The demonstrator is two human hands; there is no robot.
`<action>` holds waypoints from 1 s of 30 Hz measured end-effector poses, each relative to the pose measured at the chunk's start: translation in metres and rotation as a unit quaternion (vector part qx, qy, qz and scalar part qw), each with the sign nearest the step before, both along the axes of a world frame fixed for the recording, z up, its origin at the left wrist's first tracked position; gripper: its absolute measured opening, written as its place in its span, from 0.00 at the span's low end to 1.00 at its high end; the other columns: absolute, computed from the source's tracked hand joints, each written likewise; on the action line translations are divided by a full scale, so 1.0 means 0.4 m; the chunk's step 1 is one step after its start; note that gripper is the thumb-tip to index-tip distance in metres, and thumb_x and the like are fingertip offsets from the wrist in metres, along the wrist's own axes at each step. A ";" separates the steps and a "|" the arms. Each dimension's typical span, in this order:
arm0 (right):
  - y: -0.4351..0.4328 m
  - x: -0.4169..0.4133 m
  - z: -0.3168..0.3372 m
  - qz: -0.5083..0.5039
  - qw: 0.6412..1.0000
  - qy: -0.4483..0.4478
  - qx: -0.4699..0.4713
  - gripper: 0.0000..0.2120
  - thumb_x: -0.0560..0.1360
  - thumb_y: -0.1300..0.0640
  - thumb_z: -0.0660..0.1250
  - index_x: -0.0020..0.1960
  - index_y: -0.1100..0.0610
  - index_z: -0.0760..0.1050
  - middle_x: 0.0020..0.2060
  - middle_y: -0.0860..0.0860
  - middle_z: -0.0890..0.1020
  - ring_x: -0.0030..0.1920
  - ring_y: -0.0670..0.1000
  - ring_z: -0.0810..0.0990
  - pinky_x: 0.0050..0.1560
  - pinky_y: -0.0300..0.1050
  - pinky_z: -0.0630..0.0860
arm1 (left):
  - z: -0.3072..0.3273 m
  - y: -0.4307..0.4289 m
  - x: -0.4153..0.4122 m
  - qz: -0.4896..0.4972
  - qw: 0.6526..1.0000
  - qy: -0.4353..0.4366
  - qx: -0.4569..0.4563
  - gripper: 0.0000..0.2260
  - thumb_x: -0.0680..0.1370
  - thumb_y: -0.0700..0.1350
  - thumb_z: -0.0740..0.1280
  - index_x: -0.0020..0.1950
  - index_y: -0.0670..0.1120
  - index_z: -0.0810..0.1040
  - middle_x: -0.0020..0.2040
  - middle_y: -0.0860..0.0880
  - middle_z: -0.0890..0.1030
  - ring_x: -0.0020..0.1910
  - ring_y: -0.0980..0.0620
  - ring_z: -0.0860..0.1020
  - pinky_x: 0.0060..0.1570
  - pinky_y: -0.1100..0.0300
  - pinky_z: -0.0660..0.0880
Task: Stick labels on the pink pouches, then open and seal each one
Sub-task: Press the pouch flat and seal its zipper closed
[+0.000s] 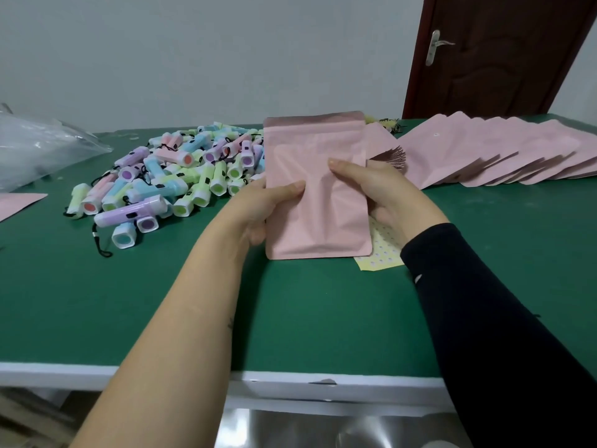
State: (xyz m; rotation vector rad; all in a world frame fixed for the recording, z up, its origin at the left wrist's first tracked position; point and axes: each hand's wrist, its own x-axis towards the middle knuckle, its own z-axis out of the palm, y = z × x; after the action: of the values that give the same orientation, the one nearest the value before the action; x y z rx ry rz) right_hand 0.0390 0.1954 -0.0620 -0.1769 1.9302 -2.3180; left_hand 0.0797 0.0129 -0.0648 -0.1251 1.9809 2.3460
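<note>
Upright above the green bench (129,312), a pink pouch (318,189) is gripped by both hands, its lower edge resting on or just over the bench surface. The left hand (258,211) clasps the pouch's left edge, thumb laid across the front and the other fingers curled out of sight behind. The right hand (387,192), at the end of a black sleeve (484,318), closes on the right edge in the same way, thumb pressed to the front panel. The pouch's top strip looks flat and closed, though the view is too soft to be sure.

Beneath the right wrist lies a yellow label sheet (378,253), partly covered by the pouch. Behind the pouch to the right, a fanned row of pink pouches (500,153) overlaps along the back of the bench. To the left sits a heap of pastel mini flashlights (168,179) with black wrist cords, and beyond it a crumpled clear plastic bag (38,147). Another pink pouch corner (16,203) shows at the far left edge. A dark wooden door (500,53) stands behind the bench.
</note>
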 end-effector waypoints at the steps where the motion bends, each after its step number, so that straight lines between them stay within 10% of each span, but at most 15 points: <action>1: -0.001 0.003 -0.002 0.013 1.000 -0.009 0.019 0.14 0.69 0.57 0.77 0.52 0.60 0.81 0.44 0.54 0.87 0.45 0.54 0.86 0.43 0.46 0.82 | -0.002 0.000 -0.003 0.010 1.000 -0.001 0.008 0.16 0.75 0.39 0.72 0.62 0.42 0.79 0.49 0.46 0.86 0.43 0.49 0.84 0.40 0.58 0.81; 11: -0.001 0.010 -0.006 -0.001 0.999 0.026 -0.021 0.01 0.74 0.59 0.72 0.45 0.55 0.82 0.44 0.52 0.87 0.45 0.53 0.86 0.46 0.49 0.83 | -0.001 0.006 -0.002 0.030 0.999 0.023 0.037 0.11 0.77 0.37 0.70 0.59 0.43 0.79 0.49 0.48 0.86 0.46 0.49 0.84 0.42 0.58 0.81; 21: -0.038 0.023 -0.026 0.043 0.998 -0.016 -0.033 0.12 0.74 0.55 0.73 0.55 0.56 0.78 0.46 0.50 0.87 0.46 0.49 0.86 0.44 0.42 0.81 | -0.001 0.001 -0.008 0.101 0.972 0.009 0.211 0.12 0.79 0.33 0.66 0.62 0.38 0.77 0.56 0.42 0.84 0.53 0.45 0.83 0.54 0.50 0.80; 30: -0.061 0.028 -0.035 -0.072 0.997 0.029 0.028 0.06 0.73 0.60 0.74 0.41 0.55 0.77 0.35 0.49 0.82 0.27 0.42 0.78 0.36 0.36 0.80 | -0.014 0.017 -0.008 0.042 0.984 -0.014 0.171 0.05 0.78 0.37 0.68 0.52 0.38 0.81 0.49 0.43 0.86 0.45 0.47 0.85 0.50 0.53 0.82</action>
State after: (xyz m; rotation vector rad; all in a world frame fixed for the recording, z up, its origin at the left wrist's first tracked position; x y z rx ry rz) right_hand 0.0501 0.1709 -0.0759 -0.1038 2.0987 -2.3678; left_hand 0.0763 0.0198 -0.0705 -0.2245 1.5570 2.6782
